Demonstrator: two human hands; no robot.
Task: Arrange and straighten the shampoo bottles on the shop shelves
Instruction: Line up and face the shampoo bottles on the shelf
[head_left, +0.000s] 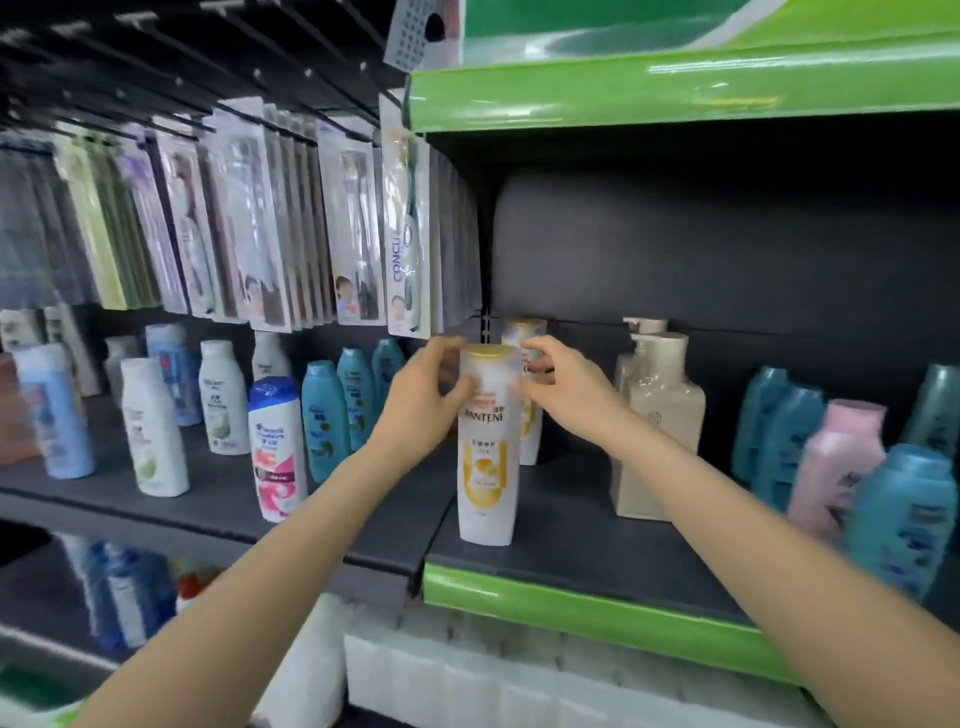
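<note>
- The dark shelf with the green front edge (597, 605) carries the bottles on the right; a second dark shelf (218, 519) joins it on the left at nearly the same height.
- Hanging toothbrush packs (270, 234) fill the rail above the left shelf, their lower ends just over the bottles there.
- The white Pantene bottle with the gold cap (485, 457) stands upright near the front of the green-edged shelf, close to its left end, label facing out.
- A second gold-capped bottle (525, 332) stands directly behind it, mostly hidden.
- The cream pump bottles (660, 415) stand just to the right, one behind the other, apart from the Pantene bottle.
- Teal and pink bottles (841, 467) crowd the shelf's right end; they are blurred.
- On the left shelf the Head & Shoulders bottle (275, 447) stands near the front edge, with teal bottles (324, 421) behind and beside it.
- The left hand (423, 395) is at the bottle's upper left side, fingers curled round toward the cap and shoulder; blur hides whether the fingertips press the plastic.
- The right hand (563, 387) is at the upper right side, its fingers (530, 348) curled in at cap height, the thumb lower against the label edge.
- The bottle's upper part thus sits between the two hands, its base on the shelf.
</note>
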